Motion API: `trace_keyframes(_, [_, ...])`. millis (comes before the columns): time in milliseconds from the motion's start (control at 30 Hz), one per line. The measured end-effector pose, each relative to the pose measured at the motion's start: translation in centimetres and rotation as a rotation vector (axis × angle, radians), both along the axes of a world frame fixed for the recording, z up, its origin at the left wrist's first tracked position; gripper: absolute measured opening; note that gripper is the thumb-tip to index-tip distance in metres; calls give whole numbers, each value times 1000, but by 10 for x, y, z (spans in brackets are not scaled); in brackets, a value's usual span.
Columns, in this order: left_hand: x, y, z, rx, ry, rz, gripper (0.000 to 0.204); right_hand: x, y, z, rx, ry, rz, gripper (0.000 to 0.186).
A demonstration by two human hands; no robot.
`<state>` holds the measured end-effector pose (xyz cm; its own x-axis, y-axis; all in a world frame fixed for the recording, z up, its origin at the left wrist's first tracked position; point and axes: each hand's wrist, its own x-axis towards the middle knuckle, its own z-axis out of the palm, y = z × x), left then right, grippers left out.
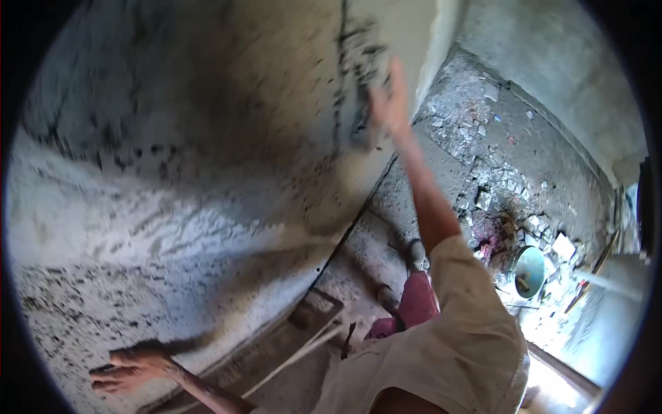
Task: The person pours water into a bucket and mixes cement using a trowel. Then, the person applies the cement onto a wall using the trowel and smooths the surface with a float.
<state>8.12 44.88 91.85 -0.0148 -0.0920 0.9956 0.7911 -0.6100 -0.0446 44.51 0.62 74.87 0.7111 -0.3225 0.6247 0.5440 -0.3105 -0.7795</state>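
At the upper middle my right hand [392,107] reaches up to a rough plastered wall [227,83]. It is smeared by motion, one finger or thumb pointing upward. A blurred, flat grey tool [362,117] lies between this hand and the wall, and the hand appears closed on it; its exact kind cannot be made out. Low on the left, my left hand [131,369] has its fingers stretched out, close to or resting against the pitted lower wall. Nothing shows in it. Dark pits and a dark vertical line mark the plaster near my right hand.
Rubble [507,179] and broken pieces litter the floor to the right. A round bucket [529,272] stands among them, with something inside. Below the wall lies a rectangular wooden frame or board [321,303] with a pale strip. My shoes [416,254] are near the wall's base.
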Motion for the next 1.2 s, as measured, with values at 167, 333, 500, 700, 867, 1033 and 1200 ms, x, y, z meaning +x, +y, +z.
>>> trace_keyframes(167, [2, -2, 1, -29, 4, -67, 75, -20, 25, -37, -28, 36, 151, 49])
trace_keyframes(333, [-3, 4, -7, -25, 31, -54, 71, -110, 90, -207, -461, -134, -169, 57])
trace_keyframes(500, [2, 5, -18, -126, -13, -90, 72, -89, 65, -70, -135, 141, 189, 58])
trace_keyframes(700, [3, -1, -5, -84, -30, -175, 75, -67, 60, 124, -140, -104, 216, 53])
trace_keyframes(867, [4, -7, -5, -129, -40, -124, 73, -118, 107, -20, -108, 22, 233, 45])
trace_keyframes(1033, [4, -11, -11, -149, -24, -125, 71, -201, 145, -141, -479, 642, 532, 64])
trace_keyframes(1200, [-3, 1, -14, -149, -45, -152, 72, -212, 187, -2, -412, -219, 378, 62])
